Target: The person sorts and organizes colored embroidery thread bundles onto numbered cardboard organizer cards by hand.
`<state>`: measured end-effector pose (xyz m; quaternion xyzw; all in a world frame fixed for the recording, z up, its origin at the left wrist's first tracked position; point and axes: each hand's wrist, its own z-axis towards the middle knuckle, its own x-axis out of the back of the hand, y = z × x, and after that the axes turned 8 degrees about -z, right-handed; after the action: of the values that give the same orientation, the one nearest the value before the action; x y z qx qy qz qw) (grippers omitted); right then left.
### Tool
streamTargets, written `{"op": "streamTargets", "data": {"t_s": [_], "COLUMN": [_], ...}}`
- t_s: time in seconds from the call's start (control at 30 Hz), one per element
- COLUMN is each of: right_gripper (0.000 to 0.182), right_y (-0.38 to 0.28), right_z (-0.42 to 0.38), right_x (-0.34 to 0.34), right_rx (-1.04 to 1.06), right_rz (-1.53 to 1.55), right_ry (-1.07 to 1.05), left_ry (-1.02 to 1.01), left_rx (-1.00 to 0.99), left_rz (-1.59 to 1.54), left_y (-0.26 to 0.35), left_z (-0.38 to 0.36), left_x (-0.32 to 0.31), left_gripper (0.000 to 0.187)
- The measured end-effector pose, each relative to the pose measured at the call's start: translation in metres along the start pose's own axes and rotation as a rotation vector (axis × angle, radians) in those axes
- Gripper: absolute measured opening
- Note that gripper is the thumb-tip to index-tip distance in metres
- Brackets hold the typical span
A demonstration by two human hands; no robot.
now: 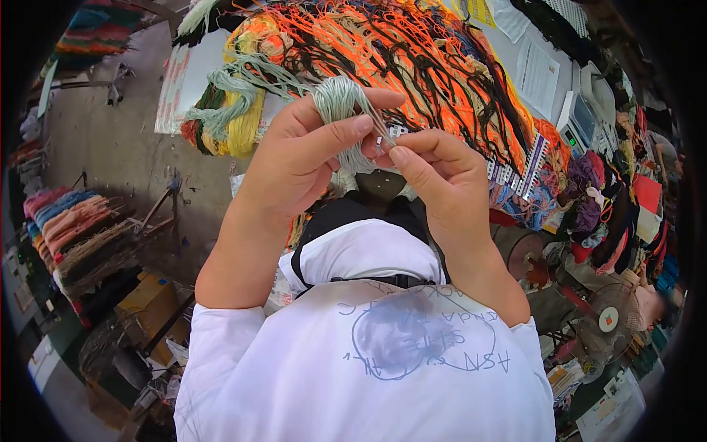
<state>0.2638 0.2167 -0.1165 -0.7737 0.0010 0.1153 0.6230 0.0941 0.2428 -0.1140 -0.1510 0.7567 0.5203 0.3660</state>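
A pale green hank of yarn (340, 103) is wound round the fingers of my left hand (305, 144), whose thumb presses against its front. From the hank a few strands run right to my right hand (442, 166), which pinches them between thumb and forefinger. Both hands are raised over the near edge of the work table, close together. Behind my left hand, more pale green yarn (234, 92) lies loosely over a yellow hank (247, 129).
A large heap of orange, black and beige yarn (398, 59) covers the table. To the right are a digital scale (578, 129), printed paper (536, 77) and purple yarn (588, 188). A fan (607, 318) stands lower right. Coloured yarn hanks (70, 221) hang on a rack at left.
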Motion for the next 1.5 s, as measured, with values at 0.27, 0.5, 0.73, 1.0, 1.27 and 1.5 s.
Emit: {"op": "streamTargets", "data": {"t_s": [0.27, 0.5, 0.73, 1.0, 1.27, 1.5], "right_gripper": [0.009, 0.013, 0.022, 0.012, 0.009, 0.008], "right_y": [-0.003, -0.006, -0.009, -0.013, -0.014, -0.008], "right_z": [-0.003, 0.000, 0.004, 0.003, 0.004, 0.006], "right_x": [0.000, -0.003, -0.001, -0.001, 0.000, 0.002], "right_rx": [0.007, 0.008, -0.046, -0.153, -0.149, -0.065], "right_rz": [-0.047, 0.048, -0.171, -0.108, -0.099, -0.041], "right_ry": [0.024, 0.052, -0.008, -0.046, -0.058, -0.079], "left_ry": [-0.009, 0.044, -0.050, -0.037, -0.036, -0.024], "left_rx": [0.023, 0.050, 0.067, 0.084, 0.089, 0.009], "left_rz": [0.014, -0.024, -0.007, -0.021, -0.050, 0.115], "left_y": [0.005, 0.003, 0.001, 0.000, 0.004, 0.003], "left_z": [-0.003, -0.005, -0.003, -0.002, -0.003, -0.003], "left_x": [-0.003, -0.007, -0.009, -0.006, 0.001, 0.001], "left_gripper": [0.034, 0.037, 0.040, 0.046, 0.044, 0.044]}}
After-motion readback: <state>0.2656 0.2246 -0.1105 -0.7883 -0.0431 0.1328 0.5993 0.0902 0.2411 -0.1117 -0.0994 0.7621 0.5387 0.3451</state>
